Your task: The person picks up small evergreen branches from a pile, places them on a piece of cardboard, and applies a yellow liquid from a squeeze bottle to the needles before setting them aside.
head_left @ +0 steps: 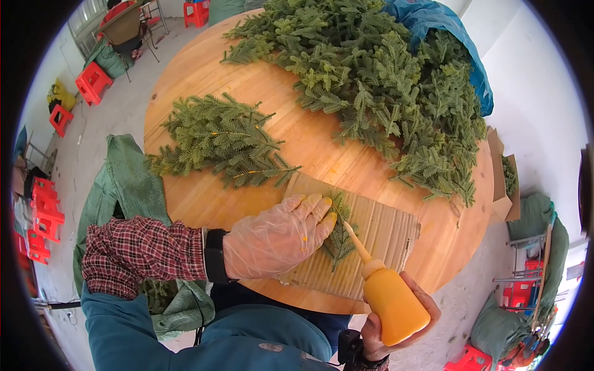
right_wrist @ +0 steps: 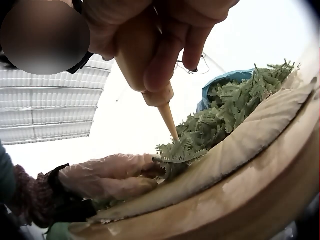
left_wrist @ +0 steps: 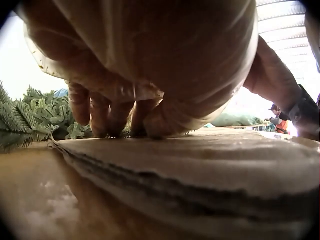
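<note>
A small green sprig (head_left: 338, 241) lies on ridged cardboard (head_left: 385, 232). The gloved left hand (head_left: 272, 238) rests over the sprig's left side, fingertips down on it; in the left wrist view the bent fingers (left_wrist: 100, 112) touch down at the cardboard (left_wrist: 200, 160). My bare right hand (head_left: 405, 315) grips a yellow squeeze bottle (head_left: 393, 303), tilted so its long nozzle (head_left: 359, 244) points at the sprig. In the right wrist view the nozzle (right_wrist: 169, 122) ends at the sprig (right_wrist: 177, 160), its tip close to the needles.
A pile of sprigs (head_left: 216, 139) with yellow streaks lies left on the round wooden table (head_left: 278, 93). A large heap of branches (head_left: 383, 86) in a blue bag (head_left: 455, 31) covers the back right. An open box (head_left: 504, 179) stands right; red stools (head_left: 93, 83) stand on the floor.
</note>
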`<state>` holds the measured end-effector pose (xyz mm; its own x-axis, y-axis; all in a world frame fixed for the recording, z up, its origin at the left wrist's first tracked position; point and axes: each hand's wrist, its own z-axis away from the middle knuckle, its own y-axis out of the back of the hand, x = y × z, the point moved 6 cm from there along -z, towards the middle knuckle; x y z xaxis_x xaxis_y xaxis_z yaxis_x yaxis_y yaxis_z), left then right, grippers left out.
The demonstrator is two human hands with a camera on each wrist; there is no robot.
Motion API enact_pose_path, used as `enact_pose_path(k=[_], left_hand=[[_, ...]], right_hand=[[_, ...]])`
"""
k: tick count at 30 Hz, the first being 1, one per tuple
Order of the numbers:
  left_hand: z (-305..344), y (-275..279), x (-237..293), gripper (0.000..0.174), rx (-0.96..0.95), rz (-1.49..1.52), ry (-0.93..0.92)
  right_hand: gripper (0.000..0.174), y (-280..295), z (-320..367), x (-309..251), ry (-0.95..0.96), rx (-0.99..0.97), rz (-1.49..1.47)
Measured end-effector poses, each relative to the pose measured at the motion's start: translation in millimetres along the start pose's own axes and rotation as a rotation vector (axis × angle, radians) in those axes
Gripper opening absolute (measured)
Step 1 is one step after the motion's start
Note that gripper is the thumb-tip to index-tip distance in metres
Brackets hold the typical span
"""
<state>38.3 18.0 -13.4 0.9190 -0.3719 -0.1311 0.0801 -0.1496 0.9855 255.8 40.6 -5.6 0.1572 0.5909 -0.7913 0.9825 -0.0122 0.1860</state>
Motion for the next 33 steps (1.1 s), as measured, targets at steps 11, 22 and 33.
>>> enact_pose_path(k=[11, 22, 33], left_hand=[[2, -5, 3, 0.051, 0.021, 0.006, -0.001], [1, -5, 12, 0.059, -0.021, -0.15, 0.025], [1, -7, 16, 0.063, -0.028, -0.154, 0.053]], right_hand=[[0.085, 13, 10, -20, 0.049, -0.063, 0.068], [0.085, 20, 15, -40, 0.106, -0.138, 0.151], [0.068, 26, 29, -49, 0.078, -0.18, -0.016]])
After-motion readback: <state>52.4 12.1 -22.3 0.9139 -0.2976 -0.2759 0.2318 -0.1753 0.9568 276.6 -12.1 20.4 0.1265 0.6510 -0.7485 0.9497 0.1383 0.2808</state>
